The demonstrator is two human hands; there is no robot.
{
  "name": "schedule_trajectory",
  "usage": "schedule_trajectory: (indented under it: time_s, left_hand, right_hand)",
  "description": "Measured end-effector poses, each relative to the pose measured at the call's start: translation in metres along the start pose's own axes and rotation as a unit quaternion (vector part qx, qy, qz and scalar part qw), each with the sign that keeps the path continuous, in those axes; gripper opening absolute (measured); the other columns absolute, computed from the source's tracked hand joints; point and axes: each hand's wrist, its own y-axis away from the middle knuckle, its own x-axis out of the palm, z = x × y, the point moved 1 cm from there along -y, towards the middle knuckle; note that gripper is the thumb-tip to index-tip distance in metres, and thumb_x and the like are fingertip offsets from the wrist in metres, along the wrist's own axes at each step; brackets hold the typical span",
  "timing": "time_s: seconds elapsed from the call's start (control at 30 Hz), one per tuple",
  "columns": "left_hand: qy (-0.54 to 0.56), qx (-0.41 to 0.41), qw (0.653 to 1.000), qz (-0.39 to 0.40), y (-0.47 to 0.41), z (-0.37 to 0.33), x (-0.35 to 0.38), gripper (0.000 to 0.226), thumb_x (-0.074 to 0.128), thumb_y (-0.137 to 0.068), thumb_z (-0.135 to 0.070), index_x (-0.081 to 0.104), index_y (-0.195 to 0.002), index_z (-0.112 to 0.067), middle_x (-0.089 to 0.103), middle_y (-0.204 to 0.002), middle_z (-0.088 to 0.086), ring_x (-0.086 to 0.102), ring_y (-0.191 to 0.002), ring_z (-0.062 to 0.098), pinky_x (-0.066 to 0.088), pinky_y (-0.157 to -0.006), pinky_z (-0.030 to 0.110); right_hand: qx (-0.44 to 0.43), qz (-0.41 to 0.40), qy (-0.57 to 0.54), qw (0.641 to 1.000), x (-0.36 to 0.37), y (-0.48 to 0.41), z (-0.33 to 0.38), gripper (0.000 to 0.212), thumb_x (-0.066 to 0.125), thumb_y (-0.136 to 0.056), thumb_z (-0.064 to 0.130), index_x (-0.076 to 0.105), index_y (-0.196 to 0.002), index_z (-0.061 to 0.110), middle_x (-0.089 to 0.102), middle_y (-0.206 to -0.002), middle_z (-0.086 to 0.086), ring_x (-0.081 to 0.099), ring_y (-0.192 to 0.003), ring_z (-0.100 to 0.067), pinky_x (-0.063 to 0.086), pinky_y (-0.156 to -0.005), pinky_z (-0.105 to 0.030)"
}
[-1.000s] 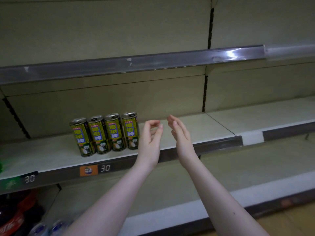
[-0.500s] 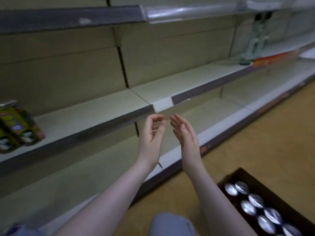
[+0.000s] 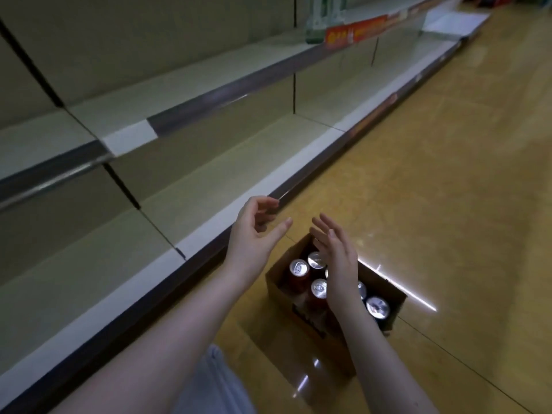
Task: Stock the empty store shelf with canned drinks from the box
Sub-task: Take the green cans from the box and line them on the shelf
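A shop aisle with a glossy yellow-tan floor (image 3: 448, 174) that mirrors streaks of ceiling light. Along the left runs a long bank of cream metal shelving, seen at a slant from above. The bottom shelf (image 3: 209, 180) sits just above the floor and has a white strip along its front edge. The shelf above it (image 3: 185, 85) has a dark price rail along its front, with one white section.

Far down that upper shelf, an orange-red banner (image 3: 355, 31) is fixed to the rail. It carries light-coloured characters, too blurred to read. Just behind it stands a pale green bottle (image 3: 313, 34), also blurred.

On the floor, just beside the bottom shelf, is an open brown cardboard box (image 3: 313, 330). Dark bold lettering is printed on its near side, too smeared to make out. Drink cans (image 3: 299, 268) stand upright inside, with silver tops, pull tabs and red-brown sides. At least five tops show, and no brand can be read on them.

Both bare forearms reach forward from the bottom of the view. The left hand (image 3: 254, 234) hovers over the front edge of the bottom shelf, at the box's far left corner. Its fingers are loosely curled, the thumb points out, and it grasps nothing. The right hand (image 3: 337, 258) is above the box with straight fingers, its palm turned toward the left hand. It holds nothing and hides some of the cans. Whether it touches a can cannot be told.

A grey-clothed knee (image 3: 215, 380) shows between the arms.
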Motion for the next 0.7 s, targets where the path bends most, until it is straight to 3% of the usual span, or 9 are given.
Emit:
schedule_trajectory:
  time_s: [0.17,0.33,0.5,0.63,0.7]
  left_hand:
    - [-0.022,-0.001,0.999,0.047,0.005,0.013,0.028,0.032,0.068,-0.082,-0.024,0.054,-0.111,-0.021,0.058,-0.114,-0.006,0.057,-0.104,0.009,0.05,-0.093,0.035]
    - [-0.006,-0.031,0.994,0.106,0.013,0.029,0.063,0.027,0.069,-0.082,-0.019,0.055,-0.105,-0.021,0.059,-0.107,-0.012,0.058,-0.098,0.007,0.052,-0.087,0.031]
    - [0.01,-0.038,0.986,0.161,0.014,0.047,0.09,0.026,0.071,-0.08,-0.023,0.055,-0.095,-0.035,0.061,-0.102,-0.016,0.06,-0.098,0.009,0.051,-0.085,0.03]
    - [0.01,-0.043,0.98,0.193,0.019,0.056,0.105,0.026,0.069,-0.082,-0.022,0.056,-0.102,-0.028,0.06,-0.108,-0.01,0.058,-0.098,0.003,0.046,-0.077,0.012]
    - [0.005,-0.04,0.979,0.201,0.02,0.06,0.11,0.028,0.069,-0.082,-0.02,0.055,-0.106,-0.023,0.059,-0.11,-0.006,0.056,-0.101,0.003,0.044,-0.079,0.011]
  right_hand:
    - [0.025,-0.073,-0.02,0.997,-0.037,0.002,-0.023,0.028,0.043,-0.093,0.029,0.06,-0.115,0.027,0.064,-0.119,0.001,0.061,-0.111,-0.014,0.046,-0.1,-0.039]
    - [0.035,-0.149,-0.041,0.987,-0.058,0.015,-0.041,0.037,0.044,-0.088,0.031,0.058,-0.12,0.017,0.065,-0.115,0.001,0.062,-0.109,-0.015,0.05,-0.092,-0.029]
    - [0.052,-0.209,-0.029,0.976,-0.077,0.025,-0.049,0.026,0.045,-0.097,0.013,0.059,-0.118,0.012,0.065,-0.113,-0.004,0.059,-0.114,-0.023,0.046,-0.098,-0.035]
    - [0.086,-0.231,0.04,0.968,-0.094,0.028,-0.066,0.023,0.05,-0.094,0.01,0.059,-0.114,0.016,0.064,-0.115,-0.006,0.058,-0.113,-0.02,0.047,-0.097,-0.033]
    - [0.119,-0.227,0.107,0.961,-0.101,0.027,-0.08,0.025,0.054,-0.093,0.013,0.058,-0.117,0.015,0.063,-0.116,-0.003,0.058,-0.111,-0.018,0.048,-0.093,-0.03]
